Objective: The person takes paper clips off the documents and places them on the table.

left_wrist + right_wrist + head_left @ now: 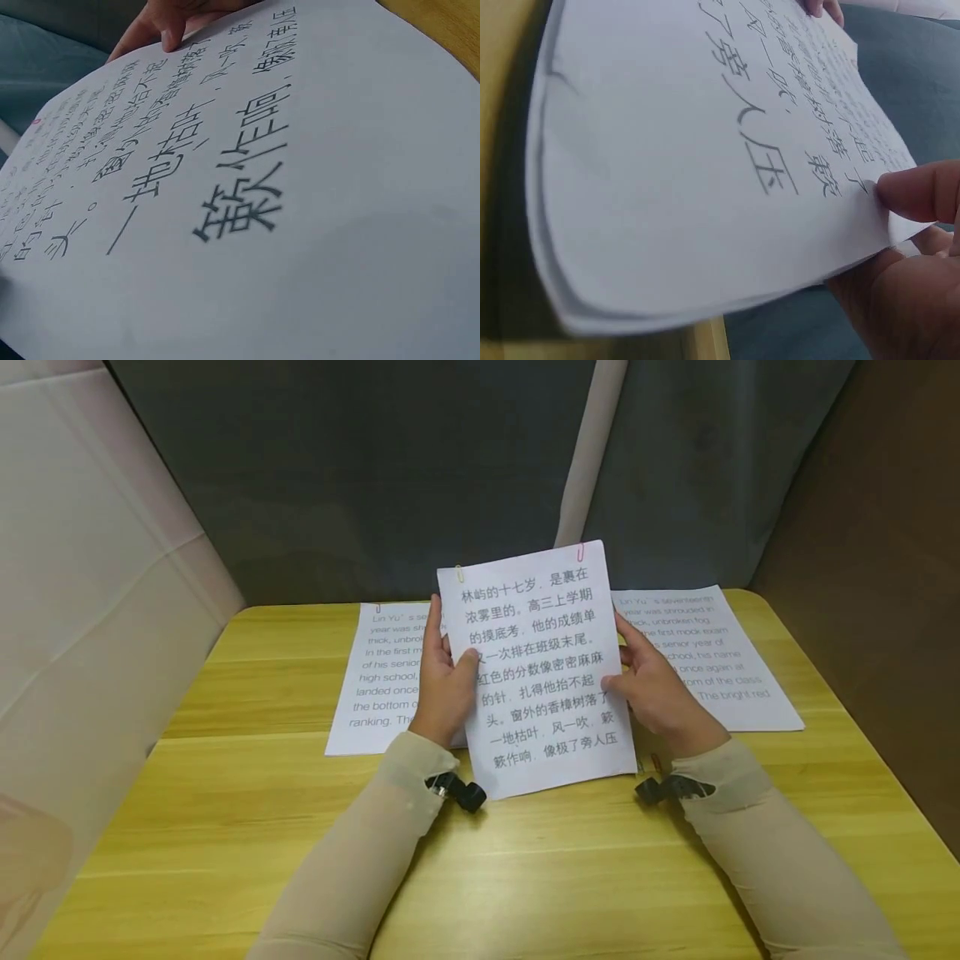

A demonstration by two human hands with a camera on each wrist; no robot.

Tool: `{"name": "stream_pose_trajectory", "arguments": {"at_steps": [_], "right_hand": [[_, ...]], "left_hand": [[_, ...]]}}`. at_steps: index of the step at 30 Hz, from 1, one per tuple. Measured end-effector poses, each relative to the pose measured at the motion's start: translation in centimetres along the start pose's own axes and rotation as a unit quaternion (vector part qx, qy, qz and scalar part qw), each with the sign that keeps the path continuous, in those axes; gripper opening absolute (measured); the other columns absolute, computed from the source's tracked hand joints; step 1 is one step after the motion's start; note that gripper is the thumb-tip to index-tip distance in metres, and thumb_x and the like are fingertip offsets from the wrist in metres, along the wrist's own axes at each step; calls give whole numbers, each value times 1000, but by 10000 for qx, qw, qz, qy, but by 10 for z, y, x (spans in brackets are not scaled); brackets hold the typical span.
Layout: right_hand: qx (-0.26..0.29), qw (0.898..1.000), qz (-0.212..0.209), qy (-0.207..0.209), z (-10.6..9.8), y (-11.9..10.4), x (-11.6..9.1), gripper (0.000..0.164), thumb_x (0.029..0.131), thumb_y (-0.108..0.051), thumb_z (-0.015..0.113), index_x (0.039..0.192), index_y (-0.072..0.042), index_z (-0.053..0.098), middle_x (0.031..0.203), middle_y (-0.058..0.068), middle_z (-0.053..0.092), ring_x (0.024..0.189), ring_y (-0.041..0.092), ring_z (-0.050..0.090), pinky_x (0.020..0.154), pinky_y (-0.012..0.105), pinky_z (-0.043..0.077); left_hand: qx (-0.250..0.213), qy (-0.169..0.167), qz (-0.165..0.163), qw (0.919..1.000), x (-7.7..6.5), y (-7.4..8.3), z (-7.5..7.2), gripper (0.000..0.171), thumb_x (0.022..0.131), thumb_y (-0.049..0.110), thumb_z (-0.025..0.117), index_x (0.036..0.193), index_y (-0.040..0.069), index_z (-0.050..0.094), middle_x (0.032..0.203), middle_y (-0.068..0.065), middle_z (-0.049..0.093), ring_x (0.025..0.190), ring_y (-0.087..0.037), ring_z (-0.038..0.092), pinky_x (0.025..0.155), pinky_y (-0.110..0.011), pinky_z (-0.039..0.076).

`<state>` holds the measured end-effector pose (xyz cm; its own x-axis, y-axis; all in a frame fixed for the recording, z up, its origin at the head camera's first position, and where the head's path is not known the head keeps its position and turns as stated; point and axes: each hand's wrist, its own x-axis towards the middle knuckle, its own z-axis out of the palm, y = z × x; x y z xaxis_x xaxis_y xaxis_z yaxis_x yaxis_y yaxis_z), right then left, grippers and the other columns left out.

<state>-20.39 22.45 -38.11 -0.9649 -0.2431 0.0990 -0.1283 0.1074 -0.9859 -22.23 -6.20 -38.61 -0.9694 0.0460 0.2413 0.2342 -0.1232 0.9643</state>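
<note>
A stack of paper sheets [540, 668] printed with large Chinese text is held up, tilted, over the table. My left hand [444, 681] grips its left edge, thumb on the printed face. On the opposite edge, my right hand [660, 693] pinches the sheets, its thumb in front and fingers behind. A yellow paper clip [460, 574] sits at the top left corner, and a pink paper clip [581, 552] is near the top right. In the right wrist view, more than one layer shows along the edge of the stack [667, 225], beside the right thumb [919, 193].
English-printed sheets [360, 693] lie on the wooden table [225, 827] behind the left hand, a red clip [378, 607] at their top. Another English-printed sheet [738, 652] lies at the right. Small paper clips [657, 762] show near the right wrist. A dark curtain [375, 468] hangs behind.
</note>
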Motion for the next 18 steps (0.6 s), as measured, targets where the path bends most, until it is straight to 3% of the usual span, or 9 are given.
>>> {"name": "stream_pose_trajectory", "arguments": {"at_steps": [11, 18], "right_hand": [[89, 9994, -236, -245, 0, 0, -4, 96, 96, 18, 48, 169, -37, 20, 138, 18, 56, 106, 22, 73, 84, 34, 64], [211, 9993, -299, 96, 1, -8, -4, 92, 100, 13, 51, 167, -40, 20, 141, 16, 56, 104, 20, 76, 84, 36, 65]], "left_hand": [[13, 44, 112, 9999, -2, 12, -1, 91, 106, -2, 46, 158, 65, 14, 144, 3, 63, 106, -27, 77, 83, -39, 65], [-77, -29, 328, 9994, -4, 11, 0, 95, 100, -9, 45, 158, 63, 20, 142, -2, 65, 105, -28, 77, 81, -39, 65]]}}
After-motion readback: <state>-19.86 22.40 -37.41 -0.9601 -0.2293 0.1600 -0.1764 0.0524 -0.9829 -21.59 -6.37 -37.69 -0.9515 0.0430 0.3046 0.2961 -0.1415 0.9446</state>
